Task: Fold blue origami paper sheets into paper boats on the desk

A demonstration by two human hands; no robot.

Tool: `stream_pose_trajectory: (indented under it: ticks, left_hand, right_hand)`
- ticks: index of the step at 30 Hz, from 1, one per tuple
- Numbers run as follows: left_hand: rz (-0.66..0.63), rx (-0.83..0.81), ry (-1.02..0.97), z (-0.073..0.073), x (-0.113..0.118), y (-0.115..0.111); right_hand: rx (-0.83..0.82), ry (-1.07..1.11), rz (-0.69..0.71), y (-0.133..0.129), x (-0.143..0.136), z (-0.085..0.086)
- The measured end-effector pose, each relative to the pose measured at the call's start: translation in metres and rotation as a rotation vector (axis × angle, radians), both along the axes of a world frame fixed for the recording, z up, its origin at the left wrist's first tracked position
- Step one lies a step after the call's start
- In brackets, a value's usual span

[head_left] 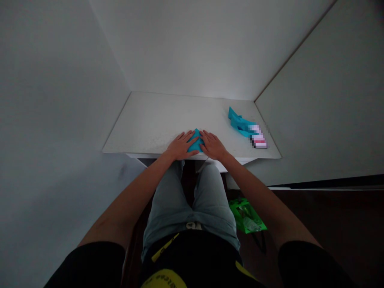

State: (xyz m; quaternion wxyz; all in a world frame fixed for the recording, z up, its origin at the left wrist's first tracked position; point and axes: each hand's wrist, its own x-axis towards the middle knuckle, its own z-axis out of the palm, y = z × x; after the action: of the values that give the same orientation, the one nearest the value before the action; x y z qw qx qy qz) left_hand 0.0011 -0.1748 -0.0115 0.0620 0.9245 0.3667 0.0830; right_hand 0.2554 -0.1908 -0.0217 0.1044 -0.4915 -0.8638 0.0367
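A small piece of blue material point(195, 145) lies flat on the white tabletop point(168, 114), close to its front edge. My left hand point(181, 146) rests palm down over its left side, fingers spread. From the right, my right hand point(212, 145) lies flat with its fingers over the right edge of the same piece. Parts of the blue material show between the two hands. Farther right on the tabletop is a crumpled blue piece point(240, 123), touching a pixelated pink and white item point(258, 138).
White walls point(192, 48) enclose the table at the back and left, and a grey-white panel point(324, 104) stands on the right. Below the table's right side, a green bag point(246, 216) sits above the dark floor. My legs are at the front edge.
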Motion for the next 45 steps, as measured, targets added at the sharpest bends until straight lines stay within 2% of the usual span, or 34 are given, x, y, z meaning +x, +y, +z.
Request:
stream_pose_trajectory:
  ticks: [7,10,13,18,21,28,33,38,45]
  left_hand:
    - [0.000,0.001,-0.006,-0.002,0.001,0.000]
    - [-0.003,0.010,-0.016,-0.004,0.001,0.000]
    - [-0.016,0.015,-0.017,-0.006,0.001,0.001]
    - [-0.027,0.018,-0.013,-0.006,0.000,0.003]
    - [-0.036,0.017,-0.007,-0.006,0.000,0.003]
    - [-0.070,0.027,-0.031,-0.007,-0.002,-0.009]
    - [-0.131,-0.046,-0.050,-0.008,-0.032,-0.014]
    - [-0.082,-0.099,-0.146,-0.009,-0.055,-0.006]
    - [-0.045,-0.103,-0.219,-0.011,-0.051,-0.008]
  right_hand:
    - [-0.063,0.085,0.050,-0.044,0.038,-0.012]
    - [-0.080,0.092,0.045,-0.054,0.044,-0.012]
    - [-0.123,0.098,0.019,-0.042,0.033,-0.010]
    - [-0.239,0.198,-0.046,0.005,-0.006,-0.008]
    - [-0.244,0.227,-0.081,0.022,-0.024,-0.008]
    - [-0.165,0.101,-0.101,0.021,-0.031,-0.008]
    - [-0.140,0.133,-0.096,0.020,-0.030,-0.009]
    - [-0.147,0.250,0.026,0.014,-0.016,-0.008]
    - [-0.104,0.268,0.142,-0.027,0.039,-0.003]
